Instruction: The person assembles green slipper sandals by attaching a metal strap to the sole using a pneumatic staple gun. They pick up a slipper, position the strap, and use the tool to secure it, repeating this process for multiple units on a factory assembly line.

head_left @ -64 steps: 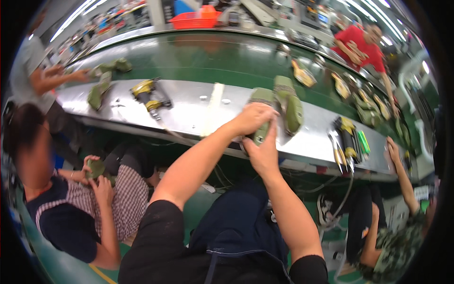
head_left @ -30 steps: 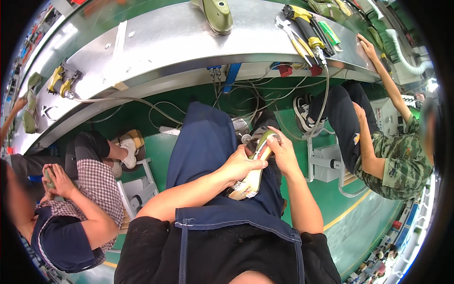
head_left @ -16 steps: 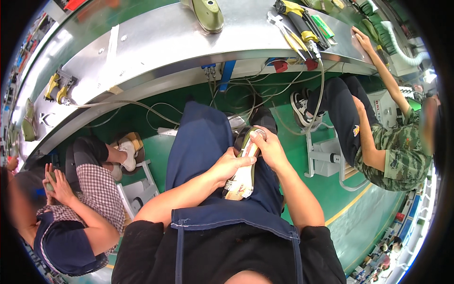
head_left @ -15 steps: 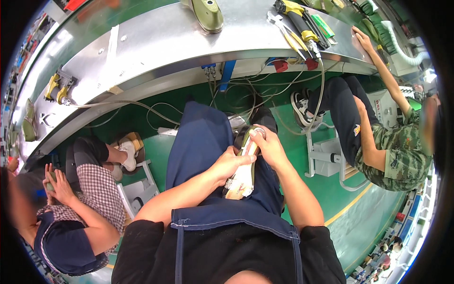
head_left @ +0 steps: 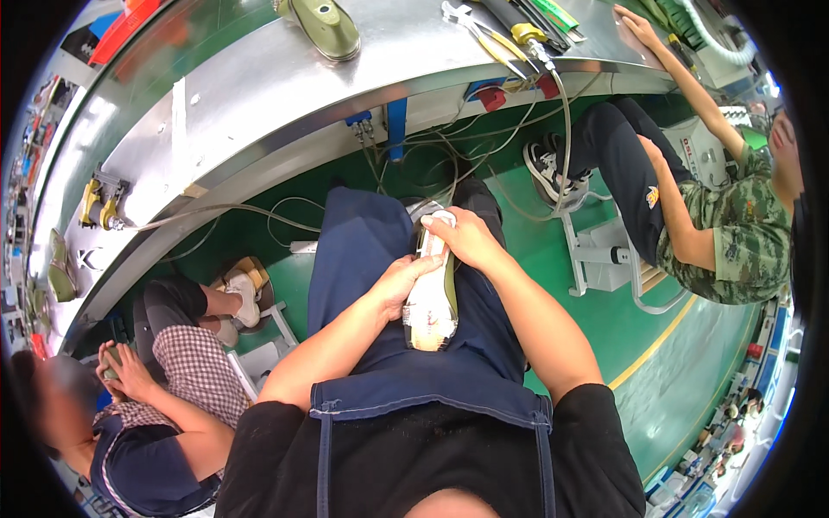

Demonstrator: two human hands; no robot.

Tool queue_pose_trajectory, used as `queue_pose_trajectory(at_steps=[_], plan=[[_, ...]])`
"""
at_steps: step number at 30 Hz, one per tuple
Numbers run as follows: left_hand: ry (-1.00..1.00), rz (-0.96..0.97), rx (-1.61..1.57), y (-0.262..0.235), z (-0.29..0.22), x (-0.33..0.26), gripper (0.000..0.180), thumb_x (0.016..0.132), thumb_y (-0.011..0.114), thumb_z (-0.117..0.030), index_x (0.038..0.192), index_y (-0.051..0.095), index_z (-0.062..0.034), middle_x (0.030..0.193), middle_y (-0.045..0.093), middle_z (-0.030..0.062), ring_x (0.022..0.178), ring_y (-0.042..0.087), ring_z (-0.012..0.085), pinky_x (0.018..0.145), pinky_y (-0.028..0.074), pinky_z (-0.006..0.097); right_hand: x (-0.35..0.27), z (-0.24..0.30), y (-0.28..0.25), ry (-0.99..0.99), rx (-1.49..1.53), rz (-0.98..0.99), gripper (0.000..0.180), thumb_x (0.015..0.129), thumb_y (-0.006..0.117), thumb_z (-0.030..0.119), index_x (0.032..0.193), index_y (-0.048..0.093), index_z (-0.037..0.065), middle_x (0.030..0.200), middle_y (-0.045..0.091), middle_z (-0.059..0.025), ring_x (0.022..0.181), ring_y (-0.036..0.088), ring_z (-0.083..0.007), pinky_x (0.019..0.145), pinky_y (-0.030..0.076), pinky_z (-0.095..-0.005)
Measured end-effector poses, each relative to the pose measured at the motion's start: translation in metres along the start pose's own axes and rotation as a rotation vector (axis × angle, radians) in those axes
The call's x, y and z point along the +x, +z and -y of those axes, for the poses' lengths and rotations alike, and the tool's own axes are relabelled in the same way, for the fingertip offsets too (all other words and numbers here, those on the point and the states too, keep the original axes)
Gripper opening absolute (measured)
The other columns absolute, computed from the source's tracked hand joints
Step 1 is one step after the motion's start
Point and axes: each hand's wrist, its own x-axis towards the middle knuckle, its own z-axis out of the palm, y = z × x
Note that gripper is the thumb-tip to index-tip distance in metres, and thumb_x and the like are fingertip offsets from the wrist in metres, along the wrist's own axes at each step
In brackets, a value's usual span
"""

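At frame centre, on the lap, a shoe (head_left: 430, 298) with pale sole up is held lengthwise, long axis running up-frame, right hand (head_left: 464, 239) fingers closed on its far end, left hand (head_left: 400, 285) fingers wrapped mid-length, equally near.

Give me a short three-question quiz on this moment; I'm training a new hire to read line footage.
1. True or false: the shoe lies sole-up on the person's lap, on the blue apron.
2. Which hand grips the shoe's far end, nearest the steel bench? A) left hand B) right hand C) neither
3. Fill in: the olive shoe part lying alone on the bench is ____ of both hands' grasp.

Key
1. True: the pale sole faces up.
2. B: the right hand wraps the far end, while the left hand presses the shoe's side at mid-length.
3. Out: it lies on the bench top, apart from both hands.
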Motion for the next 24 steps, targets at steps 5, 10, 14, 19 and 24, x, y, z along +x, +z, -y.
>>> queue_pose_trajectory(at_steps=[5,10,14,19,24], plan=[[0.136,-0.142,0.199,0.009,-0.007,0.000,0.056,0.099,0.073,-0.032,0.134,0.051,0.0070,0.117,0.069,0.0159,0.100,0.071,0.0201,0.088,0.059,0.034,0.003,-0.028,0.003,-0.102,0.315,-0.001,0.056,0.104,0.062,0.046,0.121,0.069,-0.007,0.106,0.076,-0.0186,0.093,0.074,-0.0285,0.087,0.058,-0.0420],[0.365,-0.148,0.251,0.003,-0.036,0.026,0.053,0.104,0.066,-0.028,0.139,0.052,0.0097,0.119,0.069,0.0146,0.106,0.067,0.0176,0.095,0.054,0.031,-0.002,-0.027,-0.008,0.208,0.721,-0.017,0.037,0.107,0.061,0.034,0.118,0.069,0.000,0.100,0.074,-0.0065,0.084,0.068,-0.0140,0.074,0.057,-0.0338],[0.418,-0.040,0.258,0.003,-0.056,0.037,0.042,0.105,0.065,-0.017,0.136,0.058,0.0097,0.118,0.071,0.0140,0.107,0.067,0.0166,0.096,0.054,0.030,-0.003,-0.031,-0.006,0.128,0.800,-0.094,0.029,0.101,0.071,0.019,0.119,0.068,-0.003,0.097,0.072,-0.0055,0.085,0.067,-0.0118,0.073,0.057,-0.0292],[0.494,-0.027,0.471,0.001,-0.072,0.046,0.038,0.102,0.066,-0.011,0.134,0.061,0.0083,0.119,0.071,0.0115,0.109,0.066,0.0155,0.099,0.053,0.030,-0.007,-0.024,-0.005,-0.035,0.656,-0.180,0.032,0.097,0.074,0.013,0.122,0.068,-0.006,0.099,0.072,-0.0063,0.086,0.066,-0.0106,0.078,0.055,-0.0264],[0.624,-0.063,0.778,0.005,-0.083,0.046,0.036,0.100,0.067,-0.009,0.132,0.066,0.0062,0.113,0.070,0.0094,0.108,0.067,0.0171,0.097,0.053,0.030,-0.005,-0.025,-0.006,-0.016,0.547,-0.201,0.030,0.099,0.071,0.012,0.123,0.068,-0.006,0.100,0.072,-0.0052,0.088,0.065,-0.0101,0.080,0.054,-0.0261]])
